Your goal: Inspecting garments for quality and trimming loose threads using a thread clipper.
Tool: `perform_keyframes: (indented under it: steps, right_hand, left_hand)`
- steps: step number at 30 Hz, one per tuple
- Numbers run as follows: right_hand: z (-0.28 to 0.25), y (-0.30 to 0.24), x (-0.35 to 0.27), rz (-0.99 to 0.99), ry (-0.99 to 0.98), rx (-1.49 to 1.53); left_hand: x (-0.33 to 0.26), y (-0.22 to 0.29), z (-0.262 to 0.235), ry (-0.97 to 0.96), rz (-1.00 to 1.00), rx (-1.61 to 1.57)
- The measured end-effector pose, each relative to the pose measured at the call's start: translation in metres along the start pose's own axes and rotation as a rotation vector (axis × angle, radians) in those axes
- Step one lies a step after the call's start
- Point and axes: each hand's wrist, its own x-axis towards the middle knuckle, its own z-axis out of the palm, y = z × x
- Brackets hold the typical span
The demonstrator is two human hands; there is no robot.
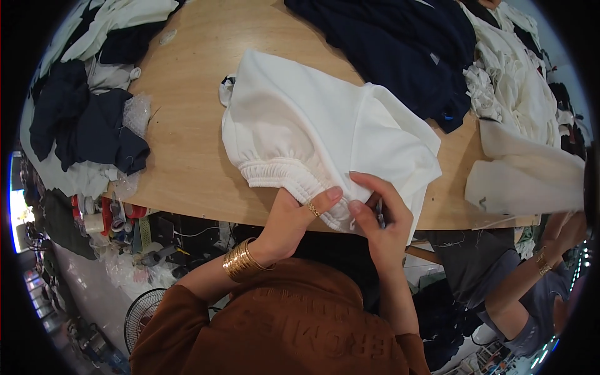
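Observation:
A white garment with a gathered elastic band lies spread on the wooden table in front of me. My left hand is closed on the band's near edge, its thumb on top and the other fingers hidden inside the opening. Close beside it, my right hand is curled at the end of the band, thumb and forefinger bent against the white cloth. Something small and dark shows partly between the right fingers; its kind is hidden.
Dark navy clothing lies across the far side. Dark garments and bubble wrap are heaped at left, white garments at right. Another person's hand holds white cloth at right. A fan stands below left.

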Motion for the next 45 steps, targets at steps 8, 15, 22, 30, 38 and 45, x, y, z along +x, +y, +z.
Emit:
perform_keyframes:
  steps: [8, 15, 22, 30, 38, 45]
  right_hand:
    - [0.005, -0.001, 0.012, 0.274, -0.025, 0.317]
    - [-0.001, -0.003, 0.015, 0.253, 0.037, 0.232]
    - [0.001, -0.006, 0.017, 0.154, 0.094, 0.207]
    - [0.026, 0.019, 0.011, 0.414, 0.121, 0.832]
    - [0.051, 0.019, -0.002, 0.317, 0.363, 0.810]
    - [0.008, 0.005, -0.011, 0.084, 0.170, 0.258]
  left_hand:
    - [-0.002, 0.005, -0.002, -0.003, -0.031, 0.083]
    - [-0.004, 0.011, -0.005, -0.076, -0.046, 0.169]
    - [-0.007, 0.009, -0.005, -0.140, 0.034, 0.079]
    - [-0.007, 0.001, 0.000, -0.132, -0.062, -0.054]
    - [-0.005, 0.002, 0.000, -0.174, -0.026, 0.012]
    - [-0.008, 0.009, 0.004, -0.192, 0.086, 0.122]
